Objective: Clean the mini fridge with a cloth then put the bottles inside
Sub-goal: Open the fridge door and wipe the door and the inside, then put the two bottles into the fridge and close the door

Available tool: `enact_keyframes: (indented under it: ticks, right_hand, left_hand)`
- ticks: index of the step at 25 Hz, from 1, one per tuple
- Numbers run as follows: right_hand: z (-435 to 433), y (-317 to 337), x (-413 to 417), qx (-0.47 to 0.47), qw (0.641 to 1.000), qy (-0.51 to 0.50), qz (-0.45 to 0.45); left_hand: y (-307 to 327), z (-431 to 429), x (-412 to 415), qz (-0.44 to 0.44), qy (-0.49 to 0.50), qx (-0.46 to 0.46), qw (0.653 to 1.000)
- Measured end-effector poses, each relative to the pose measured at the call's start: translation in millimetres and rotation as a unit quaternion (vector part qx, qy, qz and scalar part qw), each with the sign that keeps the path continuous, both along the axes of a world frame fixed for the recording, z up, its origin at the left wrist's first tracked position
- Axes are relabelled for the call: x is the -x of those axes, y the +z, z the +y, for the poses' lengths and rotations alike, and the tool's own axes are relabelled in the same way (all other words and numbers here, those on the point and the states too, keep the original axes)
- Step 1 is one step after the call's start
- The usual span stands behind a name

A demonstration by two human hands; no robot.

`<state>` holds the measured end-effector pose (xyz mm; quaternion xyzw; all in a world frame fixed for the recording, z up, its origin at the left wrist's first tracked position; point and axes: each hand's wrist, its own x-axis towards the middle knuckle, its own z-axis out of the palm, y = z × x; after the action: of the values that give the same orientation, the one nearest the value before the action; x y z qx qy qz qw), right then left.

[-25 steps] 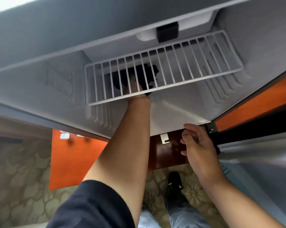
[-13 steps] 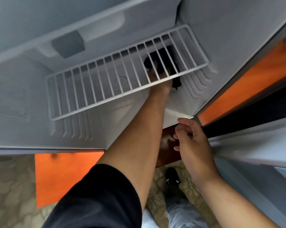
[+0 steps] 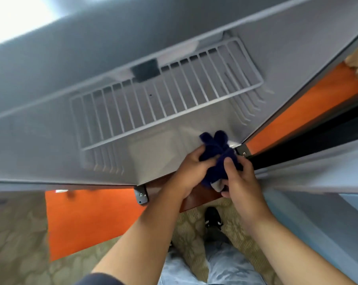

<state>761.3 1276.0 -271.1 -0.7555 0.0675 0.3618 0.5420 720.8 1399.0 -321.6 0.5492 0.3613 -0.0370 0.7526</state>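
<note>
A: Tan patterned carpet (image 3: 19, 233) covers the floor, and a bright orange panel (image 3: 87, 219) stands on it. Where is the cloth?

B: The dark blue cloth (image 3: 217, 149) is bunched up at the lower right corner of the mini fridge (image 3: 50, 145) opening, right at its front edge.

A: Who has it?

B: Both hands. The left hand (image 3: 191, 171) has its fingers curled round the left side of the bundle. The right hand (image 3: 238, 182) grips the lower part, with the thumb pressed on top and the fingers wrapped beneath. A pale patch shows by the right fingers.

A: And inside the fridge?

B: A white wire shelf (image 3: 163, 99) spans the cavity, up and left of the cloth and apart from it. A dark block (image 3: 146, 69) sits behind the shelf's far rail.

A: Further out?

B: The open door (image 3: 318, 165) runs off to the right. A grey bracket (image 3: 141, 195) hangs at the fridge's bottom edge, left of the hands. Below the hands are a black shoe (image 3: 213, 218) and pale jeans (image 3: 231, 268).
</note>
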Motion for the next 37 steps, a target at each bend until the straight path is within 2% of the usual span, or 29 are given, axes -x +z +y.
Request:
enact_keyframes:
  ticks: [5, 7, 10, 13, 16, 17, 19, 21, 22, 24, 26, 30, 33, 37]
  right_hand:
    - [3.9, 11.8, 29.9, 0.07, 0.991, 0.108, -0.046]
    - [18.3, 15.9, 55.1, 0.039, 0.99, 0.139, -0.005]
    - [46.3, 14.4, 104.0, 0.024, 0.973, 0.228, 0.04]
    - [81.7, 13.7, 161.7, 0.031, 0.945, 0.326, -0.003]
    - [115.0, 12.5, 205.8, 0.051, 0.921, 0.382, -0.048]
    - [124.8, 8.8, 215.1, 0.062, 0.917, 0.389, -0.07]
    - [140.4, 2.0, 229.0, 0.085, 0.914, 0.386, -0.094]
    - [150.3, -2.0, 239.8, 0.099, 0.915, 0.378, -0.095]
    - [153.0, -3.5, 244.0, 0.104, 0.915, 0.379, -0.094]
    - [156.7, -3.4, 248.2, 0.116, 0.909, 0.389, -0.099]
    - [165.7, -0.3, 248.4, 0.121, 0.906, 0.392, -0.107]
    - [200.2, -4.2, 242.3, 0.112, 0.888, 0.408, -0.177]
    - [240.2, -18.6, 239.3, 0.107, 0.847, 0.472, -0.221]
    - [290.2, -52.4, 234.3, 0.164, 0.772, 0.561, -0.251]
  left_hand:
    - [22.2, 17.6, 92.2, 0.019, 0.152, 0.082, 0.985]
    - [26.8, 29.6, 131.6, 0.065, 0.146, 0.032, 0.987]
    - [42.8, 41.5, 190.3, 0.112, 0.076, -0.071, 0.988]
    - [48.3, 58.7, 255.2, 0.112, 0.145, -0.107, 0.977]
    - [41.3, 92.1, 298.9, 0.168, 0.183, -0.22, 0.943]
    - [35.5, 106.8, 306.1, 0.187, 0.161, -0.265, 0.932]
    - [21.2, 134.0, 313.7, 0.224, 0.047, -0.337, 0.913]
    - [5.7, 153.5, 321.3, 0.264, -0.096, -0.349, 0.894]
    - [0.6, 160.2, 327.1, 0.278, -0.134, -0.339, 0.889]
    - [-7.4, 169.0, 341.9, 0.258, -0.12, -0.32, 0.904]
    - [-10.2, 177.1, 357.9, 0.222, -0.056, -0.34, 0.912]
    - [-23.6, 216.5, 375.3, 0.252, 0.059, -0.403, 0.878]
    - [-32.7, 240.5, 365.4, 0.253, 0.015, -0.387, 0.886]
    - [-53.7, 263.3, 348.1, 0.261, -0.06, -0.432, 0.861]
